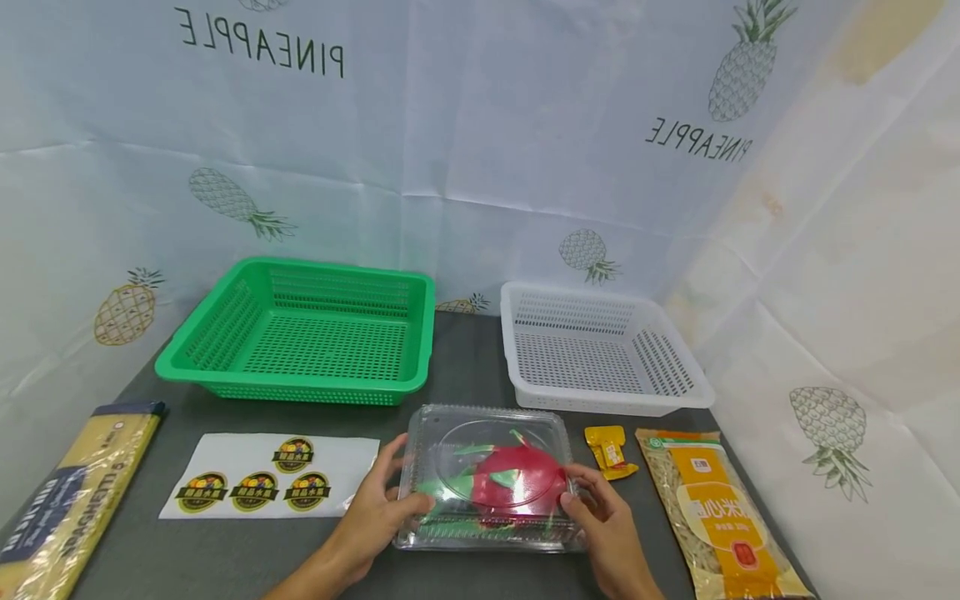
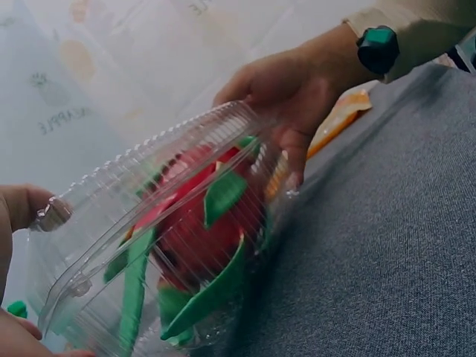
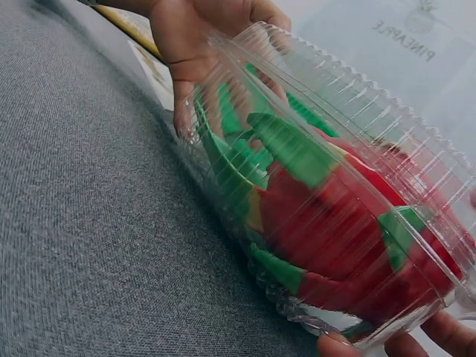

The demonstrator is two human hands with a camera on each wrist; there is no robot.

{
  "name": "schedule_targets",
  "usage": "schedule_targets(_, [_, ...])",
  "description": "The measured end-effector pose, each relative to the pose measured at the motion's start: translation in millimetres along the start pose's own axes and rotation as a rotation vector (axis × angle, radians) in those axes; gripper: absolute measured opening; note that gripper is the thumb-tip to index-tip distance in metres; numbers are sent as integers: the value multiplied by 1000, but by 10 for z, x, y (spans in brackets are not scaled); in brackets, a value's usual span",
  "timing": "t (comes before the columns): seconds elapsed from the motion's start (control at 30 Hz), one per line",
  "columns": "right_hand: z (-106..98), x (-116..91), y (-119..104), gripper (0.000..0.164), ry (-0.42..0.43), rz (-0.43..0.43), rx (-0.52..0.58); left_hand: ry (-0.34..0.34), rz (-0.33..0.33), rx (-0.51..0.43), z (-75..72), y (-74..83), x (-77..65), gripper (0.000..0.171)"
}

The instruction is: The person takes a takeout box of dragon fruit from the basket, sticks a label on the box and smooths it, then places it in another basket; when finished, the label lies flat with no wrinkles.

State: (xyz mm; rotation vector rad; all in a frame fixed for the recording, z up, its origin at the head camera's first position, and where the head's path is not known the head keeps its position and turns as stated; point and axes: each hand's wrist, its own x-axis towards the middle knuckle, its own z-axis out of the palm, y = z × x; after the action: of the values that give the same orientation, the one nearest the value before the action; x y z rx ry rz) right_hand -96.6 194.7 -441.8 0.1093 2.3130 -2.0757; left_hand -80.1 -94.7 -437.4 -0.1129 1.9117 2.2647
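A clear plastic clamshell box [image 1: 450, 421], its lid down, is held between both hands in front of the body. Inside lies a red dragon fruit [image 1: 528, 477] with green scales, seen through the ridged walls. My left hand [image 1: 377, 502] grips the box's left side, thumb over the lid edge. On the opposite side, my right hand [image 1: 606, 518] holds the right edge, with its thumb at the near corner. The right wrist view shows the fruit [image 3: 320, 216] close to the wall, and fingers curl under the box there.
Behind stand a green basket [image 1: 292, 392] and a white basket [image 1: 600, 402]. A sheet of round stickers [image 1: 225, 454] lies left of the box, and a spaghetti pack [image 1: 82, 500] farther left. To the right are a small yellow packet [image 1: 609, 452] and a noodle bag [image 1: 720, 517].
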Motion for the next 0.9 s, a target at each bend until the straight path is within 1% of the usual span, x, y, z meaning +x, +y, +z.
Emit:
schedule_targets(0.1, [2,1,4,44,5,-2,-25,-4,1,-9,-12,-21,-4,91])
schedule_targets(0.3, [4,0,32,44,24,-14,-17,-14,14,-22,-29,-60,-2,92])
schedule_targets(0.37, [-3,-1,36,44,16,-18,-20,-23,22,-26,-37,-70,1,92])
schedule_targets(0.53, [-57,27,16,48,-45,-9,-100,-40,32,-38,-56,-88,3,92])
schedule_targets(0.63, [-108,57,-8,54,-91,25,-116,-43,33,-43,-57,-100,6,92])
schedule_targets(0.8, [-182,130,-46,61,-130,108,-57,-36,32,-47,-51,-120,16,92])
schedule_targets(0.9, [-275,205,-96,57,-181,101,-7,-30,31,-40,-48,-129,26,92])
